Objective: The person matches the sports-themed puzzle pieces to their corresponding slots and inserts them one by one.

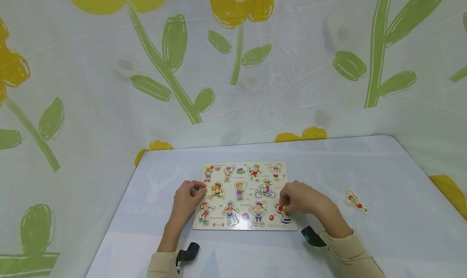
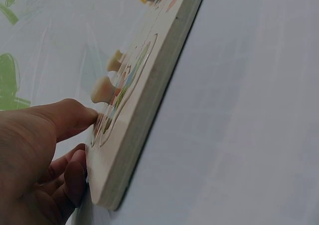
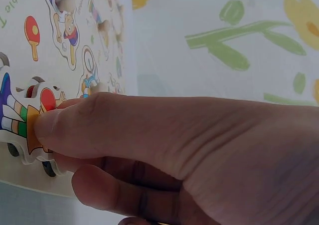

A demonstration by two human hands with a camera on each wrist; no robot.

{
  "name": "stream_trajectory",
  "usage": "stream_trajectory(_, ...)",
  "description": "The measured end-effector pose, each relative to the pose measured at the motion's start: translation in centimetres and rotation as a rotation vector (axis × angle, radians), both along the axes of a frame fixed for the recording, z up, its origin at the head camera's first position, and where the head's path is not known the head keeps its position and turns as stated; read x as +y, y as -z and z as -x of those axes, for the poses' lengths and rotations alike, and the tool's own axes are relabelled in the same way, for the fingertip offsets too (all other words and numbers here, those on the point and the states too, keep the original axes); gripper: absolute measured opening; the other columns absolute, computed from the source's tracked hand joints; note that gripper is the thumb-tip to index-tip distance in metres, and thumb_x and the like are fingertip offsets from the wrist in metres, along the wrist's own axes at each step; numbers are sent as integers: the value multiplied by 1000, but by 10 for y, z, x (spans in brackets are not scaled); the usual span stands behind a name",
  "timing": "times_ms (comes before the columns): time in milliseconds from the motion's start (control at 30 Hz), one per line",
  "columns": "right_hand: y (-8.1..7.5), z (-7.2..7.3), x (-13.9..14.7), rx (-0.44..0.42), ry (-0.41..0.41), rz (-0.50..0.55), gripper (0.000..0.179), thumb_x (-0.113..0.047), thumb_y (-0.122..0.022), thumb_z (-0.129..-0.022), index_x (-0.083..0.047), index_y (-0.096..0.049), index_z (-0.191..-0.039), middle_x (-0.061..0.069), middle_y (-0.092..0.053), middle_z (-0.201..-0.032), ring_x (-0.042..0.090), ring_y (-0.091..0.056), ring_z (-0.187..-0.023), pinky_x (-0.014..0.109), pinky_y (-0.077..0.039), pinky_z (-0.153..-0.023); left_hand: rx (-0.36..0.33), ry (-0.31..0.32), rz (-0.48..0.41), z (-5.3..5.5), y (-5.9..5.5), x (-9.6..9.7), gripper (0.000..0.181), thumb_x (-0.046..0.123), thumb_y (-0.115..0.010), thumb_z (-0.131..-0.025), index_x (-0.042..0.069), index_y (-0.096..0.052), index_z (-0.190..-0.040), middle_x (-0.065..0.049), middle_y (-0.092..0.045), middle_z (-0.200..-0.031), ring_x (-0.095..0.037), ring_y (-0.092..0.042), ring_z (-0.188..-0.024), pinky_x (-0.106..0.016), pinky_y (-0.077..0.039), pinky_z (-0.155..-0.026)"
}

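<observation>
A wooden peg puzzle board lies on the table, printed with sports figures. My left hand grips its left edge; in the left wrist view the thumb lies on top by a round wooden knob, with the other fingers curled at the side. My right hand pinches a table-tennis player puzzle piece between thumb and fingers. That piece is tilted over a recess at the board's lower right corner, and the fingers hide part of it.
A loose puzzle piece, a figure in red with a racket, lies on the table right of the board. Several knobbed figures, including a cyclist, sit in the board. A flower-printed curtain stands behind the table.
</observation>
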State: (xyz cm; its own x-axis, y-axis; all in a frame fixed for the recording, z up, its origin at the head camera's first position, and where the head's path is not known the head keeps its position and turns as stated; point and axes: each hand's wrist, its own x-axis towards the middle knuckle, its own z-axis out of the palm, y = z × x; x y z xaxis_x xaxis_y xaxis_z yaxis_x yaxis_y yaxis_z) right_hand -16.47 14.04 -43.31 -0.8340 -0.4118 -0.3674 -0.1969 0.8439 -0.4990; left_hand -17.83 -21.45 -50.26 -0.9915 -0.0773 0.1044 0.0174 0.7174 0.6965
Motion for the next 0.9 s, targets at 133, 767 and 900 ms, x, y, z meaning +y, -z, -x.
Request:
stream_trajectory(133, 1, 0, 0, -20, 9, 9, 12, -7, -80, -78, -17, -72, -75, -7, -60, -69, 13, -53, -69, 29, -45, -66, -6, 0, 1, 0, 0, 0, 12, 20, -73, -86, 15, -74, -97, -4, -62, -92, -13, -49, -70, -22, -38, -61)
stream_trajectory(767, 8, -2, 0, -24, 22, 9, 18, -12, -83, -76, -19, -68, -70, -7, -60, -67, 13, -52, -67, 29, -44, -64, 1, 2, 5, -1, -1, 1, 13, 20, -73, -86, 14, -74, -98, -4, -63, -93, -13, -49, -70, -22, -39, -62)
stream_trajectory(900, 9, -5, 0, -15, 32, 4, 18, -12, -82, -76, -20, -68, -71, -8, -60, -67, 13, -52, -66, 29, -43, -63, 0, 2, 5, -1, -2, 1, 13, 20, -72, -86, 14, -74, -97, -5, -62, -92, -13, -49, -71, -22, -39, -62)
